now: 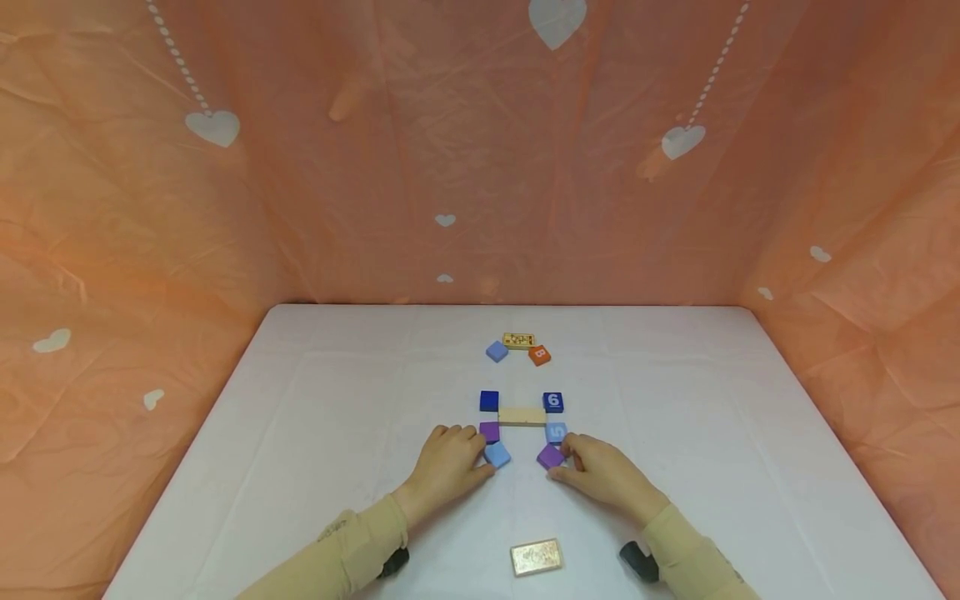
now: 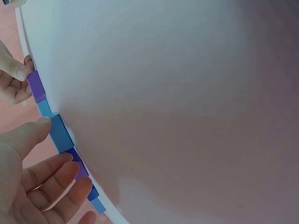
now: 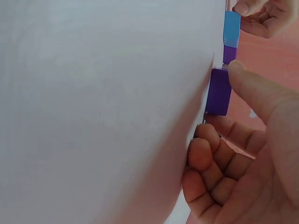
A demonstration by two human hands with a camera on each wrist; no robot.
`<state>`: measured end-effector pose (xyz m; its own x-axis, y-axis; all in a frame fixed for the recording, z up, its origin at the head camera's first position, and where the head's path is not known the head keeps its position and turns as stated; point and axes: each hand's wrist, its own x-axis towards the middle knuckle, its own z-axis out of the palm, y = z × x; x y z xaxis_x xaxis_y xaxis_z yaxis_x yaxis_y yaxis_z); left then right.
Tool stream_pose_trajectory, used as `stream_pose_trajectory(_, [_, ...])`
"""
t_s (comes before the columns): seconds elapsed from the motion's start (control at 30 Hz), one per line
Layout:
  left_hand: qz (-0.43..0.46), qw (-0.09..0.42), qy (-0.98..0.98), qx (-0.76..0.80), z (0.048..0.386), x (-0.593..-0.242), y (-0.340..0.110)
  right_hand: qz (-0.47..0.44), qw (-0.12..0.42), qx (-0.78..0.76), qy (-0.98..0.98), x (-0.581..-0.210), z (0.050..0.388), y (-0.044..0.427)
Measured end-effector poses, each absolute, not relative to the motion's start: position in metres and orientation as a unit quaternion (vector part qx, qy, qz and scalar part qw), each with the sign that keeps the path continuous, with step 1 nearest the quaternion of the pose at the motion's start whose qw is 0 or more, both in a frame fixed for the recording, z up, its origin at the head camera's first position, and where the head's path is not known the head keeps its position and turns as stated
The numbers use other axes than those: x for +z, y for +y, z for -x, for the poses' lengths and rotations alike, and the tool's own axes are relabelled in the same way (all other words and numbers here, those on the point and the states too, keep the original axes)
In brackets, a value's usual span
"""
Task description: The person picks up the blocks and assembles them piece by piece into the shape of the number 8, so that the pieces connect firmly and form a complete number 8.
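My left hand [image 1: 450, 460] pinches a light blue square block [image 1: 497, 455] between thumb and forefinger, low on the white table. Opposite it, my right hand [image 1: 606, 473] holds a purple square block [image 1: 551, 457] the same way. Just above the left one lies another purple block [image 1: 489, 432]; above the right one is a light blue block marked 5 [image 1: 556, 432]. Between these columns stretches a beige rectangular block [image 1: 522, 417]. A dark blue block [image 1: 489, 401] sits at its upper left and a dark blue block marked 6 [image 1: 553, 402] at its upper right.
Farther back are a gold patterned block [image 1: 519, 341], a blue block [image 1: 497, 351] and an orange block [image 1: 540, 355]. A shiny gold rectangular block [image 1: 536, 557] lies near the front, between the forearms. Orange cloth [image 1: 480, 167] with hearts hangs around the table [image 1: 337, 375].
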<state>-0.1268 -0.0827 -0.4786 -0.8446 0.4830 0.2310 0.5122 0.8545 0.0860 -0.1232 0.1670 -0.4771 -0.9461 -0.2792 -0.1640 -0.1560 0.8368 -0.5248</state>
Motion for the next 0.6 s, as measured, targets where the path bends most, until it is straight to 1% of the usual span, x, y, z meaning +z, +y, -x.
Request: stream_pose_trajectory(0.6, [0.261, 0.103, -0.957, -0.073, 0.1267, -0.4789, -0.0825, 0.112, 0.115, -0.256, 0.953, -0.4766, 0.1229, 0.1664])
